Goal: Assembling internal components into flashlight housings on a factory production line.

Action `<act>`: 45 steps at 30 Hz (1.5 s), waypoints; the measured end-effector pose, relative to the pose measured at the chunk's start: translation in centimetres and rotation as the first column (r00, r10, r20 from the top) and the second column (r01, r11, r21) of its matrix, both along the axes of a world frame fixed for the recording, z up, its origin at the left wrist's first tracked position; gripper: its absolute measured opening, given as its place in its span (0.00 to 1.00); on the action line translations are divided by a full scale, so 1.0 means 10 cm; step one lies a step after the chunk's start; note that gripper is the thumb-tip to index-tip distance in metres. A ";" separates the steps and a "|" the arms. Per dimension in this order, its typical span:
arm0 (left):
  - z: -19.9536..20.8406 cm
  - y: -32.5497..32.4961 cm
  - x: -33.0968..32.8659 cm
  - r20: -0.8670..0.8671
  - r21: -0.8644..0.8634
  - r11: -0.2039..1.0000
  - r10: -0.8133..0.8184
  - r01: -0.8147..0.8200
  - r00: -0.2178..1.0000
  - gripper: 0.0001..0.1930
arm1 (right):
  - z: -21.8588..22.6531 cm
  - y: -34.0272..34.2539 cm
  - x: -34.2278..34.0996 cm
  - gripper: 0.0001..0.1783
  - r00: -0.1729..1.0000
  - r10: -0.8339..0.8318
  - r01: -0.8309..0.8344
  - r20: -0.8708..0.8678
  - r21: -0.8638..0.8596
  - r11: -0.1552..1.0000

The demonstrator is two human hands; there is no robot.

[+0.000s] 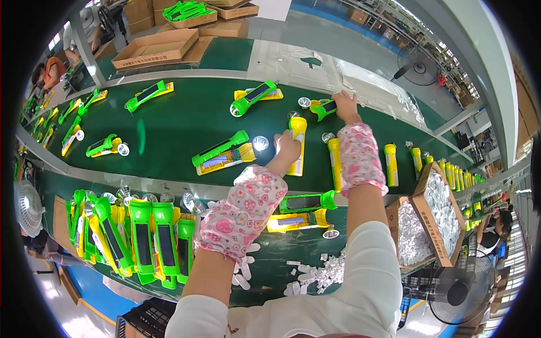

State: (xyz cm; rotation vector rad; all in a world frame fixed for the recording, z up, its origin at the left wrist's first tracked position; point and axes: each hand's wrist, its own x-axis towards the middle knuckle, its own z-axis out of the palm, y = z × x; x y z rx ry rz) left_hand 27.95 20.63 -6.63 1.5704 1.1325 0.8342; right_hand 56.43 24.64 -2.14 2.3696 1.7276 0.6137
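On the green conveyor belt my left hand [286, 151] is closed at the side of a yellow flashlight body [298, 147], its fingers bent against it. Farther up and to the right, my right hand [346, 107] grips a green flashlight shell [323, 109] with a dark panel; a little yellow shows under it. A round reflector [304, 102] lies beside that shell. Left of my left hand lie a green shell [221, 149], an open yellow body [226, 160] and a bright reflector [260, 143]. Below my hands, another green shell [307, 201] rests above a yellow half [297, 221].
Several green and yellow flashlights [141, 236] crowd the near left bench. Boxes of small clear parts [414, 231] stand at the near right. White pieces [324, 273] are scattered before me. More yellow bodies [391, 164] line the belt rightward. Cardboard trays [155, 49] sit beyond it.
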 end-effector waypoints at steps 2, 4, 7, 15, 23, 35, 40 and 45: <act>-0.05 0.08 -0.17 -0.401 0.188 0.979 0.001 0.081 0.916 0.20 | 0.29 -0.05 -0.38 0.25 0.974 0.042 -0.070 -0.221 -0.121 0.990; 0.05 -0.10 -0.14 -0.542 0.454 0.877 0.130 0.159 0.830 0.19 | 0.36 -0.36 -0.29 0.23 0.930 0.127 -0.137 -0.345 -0.004 0.991; 0.28 -0.43 -0.20 -0.468 0.501 0.852 0.118 0.153 0.876 0.20 | 0.53 -0.95 -0.60 0.24 0.789 0.390 -0.244 -0.474 0.341 0.908; 0.85 -1.41 -0.95 0.937 -0.259 0.852 0.107 0.456 0.332 0.21 | 0.91 -2.42 -2.66 0.25 0.438 0.324 0.021 -0.839 0.369 0.929; 0.94 -1.44 -2.38 0.925 -0.279 0.876 0.136 0.393 0.354 0.11 | 0.36 -3.06 -3.79 0.26 0.145 0.566 -0.035 -0.811 0.568 0.823; 0.94 -1.56 -3.03 0.963 -0.199 0.788 0.047 0.583 0.265 0.31 | -0.12 -2.95 -4.13 0.14 0.306 0.434 -0.502 -0.847 0.244 0.830; 0.76 -1.68 -2.99 0.945 -0.327 0.693 0.221 0.643 0.243 0.28 | 0.36 -3.13 -3.76 0.10 0.077 0.300 -0.354 -0.951 0.255 0.900; 0.92 -2.00 -2.92 0.958 -0.244 0.645 0.047 0.724 0.282 0.26 | 1.48 -3.10 -3.64 0.10 0.019 0.591 -0.455 -0.806 0.520 0.723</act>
